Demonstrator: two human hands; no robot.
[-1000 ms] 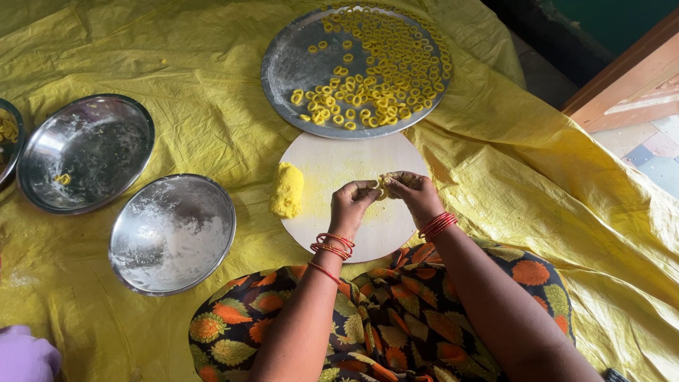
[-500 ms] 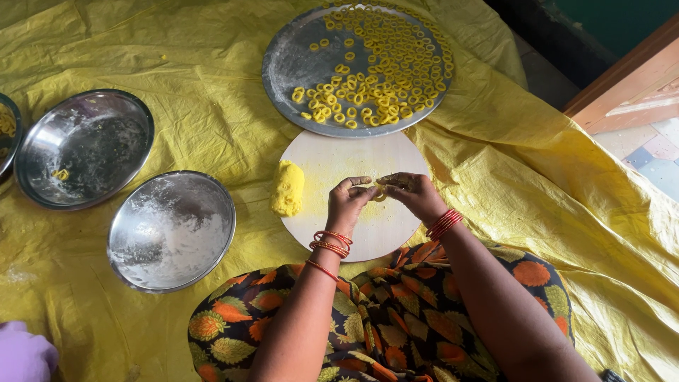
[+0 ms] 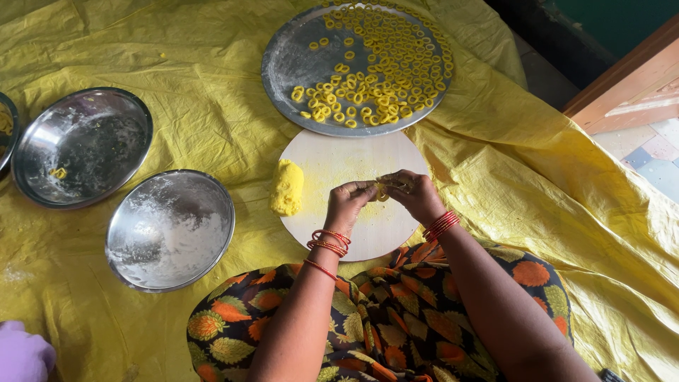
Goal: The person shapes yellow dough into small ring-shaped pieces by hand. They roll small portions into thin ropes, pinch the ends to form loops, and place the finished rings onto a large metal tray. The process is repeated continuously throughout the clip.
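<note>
we pinch a small dough piece (image 3: 382, 189) in both grips, left hand (image 3: 349, 204) and right hand (image 3: 416, 195) closed on it above the round white board (image 3: 339, 163), keeping crumbs off the yellow sheet (image 3: 212, 106).

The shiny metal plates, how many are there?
4, maybe more out of view: one with yellow rings at top, two floury ones at left, one cut off at the left edge.

Both hands meet over a round white board (image 3: 353, 163), the left hand (image 3: 348, 205) and right hand (image 3: 417, 194) pinching a small bit of yellow dough (image 3: 382, 189) between fingertips. Just left of the grip lies a dough lump (image 3: 286, 187); beyond it, a steel tray (image 3: 290, 64) of dough rings (image 3: 382, 71).
</note>
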